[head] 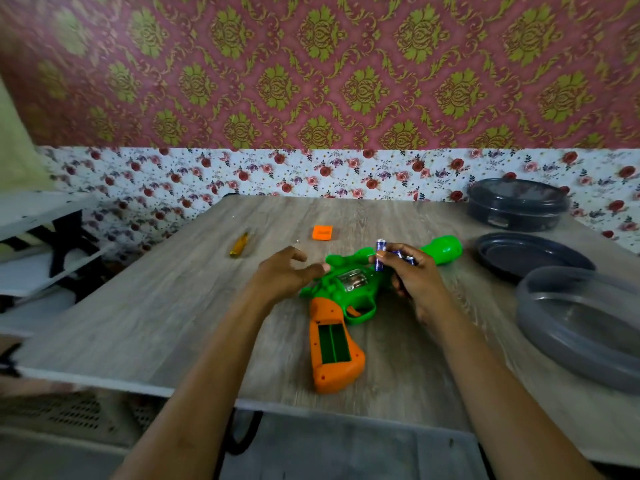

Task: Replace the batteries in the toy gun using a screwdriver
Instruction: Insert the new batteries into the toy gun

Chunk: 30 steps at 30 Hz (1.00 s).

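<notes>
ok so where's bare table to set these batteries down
Widest bare patch: table left of the left hand, from the screwdriver to the near edge. Also a strip between the orange cover and the back wall. Crowded on the right: round box, dark lid, grey lid.

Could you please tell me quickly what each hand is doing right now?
Left hand: open, fingertips at the toy gun.
Right hand: closed, holding batteries.
</notes>
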Available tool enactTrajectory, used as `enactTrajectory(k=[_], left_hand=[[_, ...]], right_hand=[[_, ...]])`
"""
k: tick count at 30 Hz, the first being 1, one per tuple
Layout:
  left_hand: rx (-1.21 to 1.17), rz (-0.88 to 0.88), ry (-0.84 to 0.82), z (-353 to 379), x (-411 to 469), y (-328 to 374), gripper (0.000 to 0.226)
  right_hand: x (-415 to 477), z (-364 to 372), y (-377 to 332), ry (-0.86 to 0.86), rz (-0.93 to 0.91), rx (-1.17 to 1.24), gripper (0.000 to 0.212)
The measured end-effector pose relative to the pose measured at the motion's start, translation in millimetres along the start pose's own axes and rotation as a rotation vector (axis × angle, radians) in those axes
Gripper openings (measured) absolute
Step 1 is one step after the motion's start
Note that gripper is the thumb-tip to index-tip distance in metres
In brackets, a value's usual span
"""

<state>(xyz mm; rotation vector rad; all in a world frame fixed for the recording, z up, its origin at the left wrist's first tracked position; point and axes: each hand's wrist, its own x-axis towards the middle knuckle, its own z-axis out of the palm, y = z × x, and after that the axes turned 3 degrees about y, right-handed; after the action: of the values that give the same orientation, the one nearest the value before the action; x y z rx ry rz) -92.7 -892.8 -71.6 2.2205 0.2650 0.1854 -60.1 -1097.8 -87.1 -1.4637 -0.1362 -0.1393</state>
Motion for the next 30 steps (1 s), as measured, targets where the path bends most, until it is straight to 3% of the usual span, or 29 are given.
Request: enactTrajectory(k=[3,6,8,12,16,19,23,25,28,30], left_hand=[[-0.066,-0.066,-0.193,4,-7,5,0.069],[-0.095,-0.084,-0.235,11,-13,15,0.07],[-0.213,-0.125,-0.246,15,-16,21,0.059],[-0.495,-0.164,-0.238,21,-16,26,0.013],[-0.623,-0.203,-0.25,24,-14,25,0.029],[-0.706,-0.207,-0.282,26,-16,26,0.029],[-0.864,-0.162,-0.147,17,-8,39,0.008],[-0.993,-0.124,-0.027,9,7,46,0.014],[-1.146,-0.081,0.072,6,26,54,0.043],[-1.168,-0.066,0.132,13,36,57,0.035]], right_hand=[[-3,-3,-1,-0.011,0.004,-0.001,0.011],[-8,-4,0,-0.011,0.003,-0.004,0.008],[-11,-5,-1,0.013,0.003,0.008,0.013],[-13,-8,-5,0.035,-0.014,0.138,0.022],[-14,-9,-7,0.029,-0.055,0.137,0.028],[-16,-8,-8,0.067,-0.05,0.147,0.029],[-20,-7,-13,0.097,-0.044,0.207,0.021],[-19,-4,-20,0.108,-0.07,0.211,0.015],[-16,4,-32,0.125,-0.125,0.243,0.012],[-9,10,-40,0.132,-0.16,0.24,0.012]])
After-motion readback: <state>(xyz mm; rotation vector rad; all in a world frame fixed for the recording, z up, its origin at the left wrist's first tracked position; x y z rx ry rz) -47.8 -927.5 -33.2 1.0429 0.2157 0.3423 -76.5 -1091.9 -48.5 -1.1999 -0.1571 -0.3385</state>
